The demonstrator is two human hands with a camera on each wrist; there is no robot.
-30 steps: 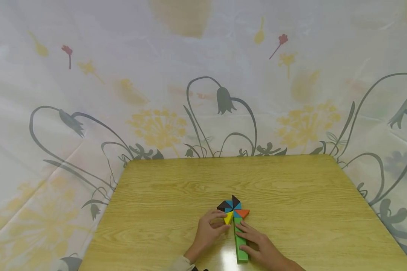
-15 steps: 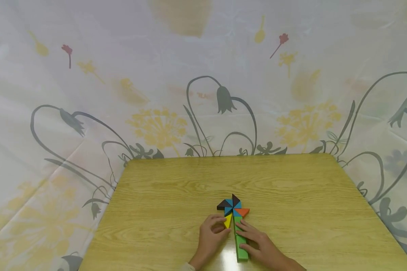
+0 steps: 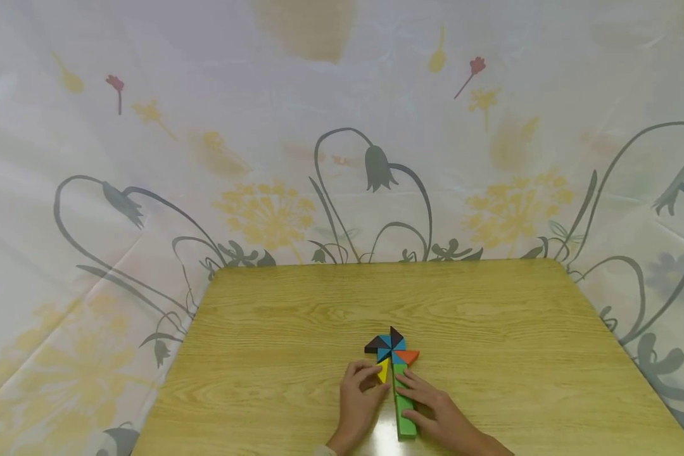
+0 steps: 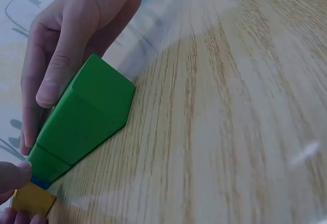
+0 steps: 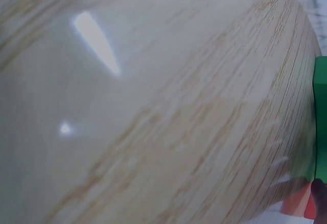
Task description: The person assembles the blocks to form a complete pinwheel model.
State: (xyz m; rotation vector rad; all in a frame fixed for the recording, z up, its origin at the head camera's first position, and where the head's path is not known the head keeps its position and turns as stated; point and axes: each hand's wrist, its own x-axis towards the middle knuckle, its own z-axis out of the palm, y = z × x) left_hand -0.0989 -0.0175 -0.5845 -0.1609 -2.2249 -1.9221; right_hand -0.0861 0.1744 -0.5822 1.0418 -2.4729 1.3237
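My left hand [image 3: 358, 400] pinches a yellow triangular block [image 3: 383, 372], just below a pinwheel of small blocks. Blue triangles [image 3: 398, 344] form the pinwheel's middle. Dark triangles [image 3: 374, 344] point out at its top and left, and an orange triangle [image 3: 408, 356] at its right. A column of green blocks [image 3: 406, 425] runs from there toward me, like a stem. Fingers and thumb of my right hand [image 3: 441, 415] rest along the right side and top of this column. In the left wrist view, the yellow block [image 4: 33, 199] sits between my left fingers, close to the green column's far end.
The wood-grain table [image 3: 262, 329] extends around the blocks on every side. Behind it hangs a pale cloth [image 3: 234, 95] printed with flowers, right at the table's far edge. A bright reflection shows on the tabletop left of the green column.
My left hand has drawn the yellow block slightly toward me, away from the blue triangles, and its hold has shifted a little. My right hand stays in place on the green column.
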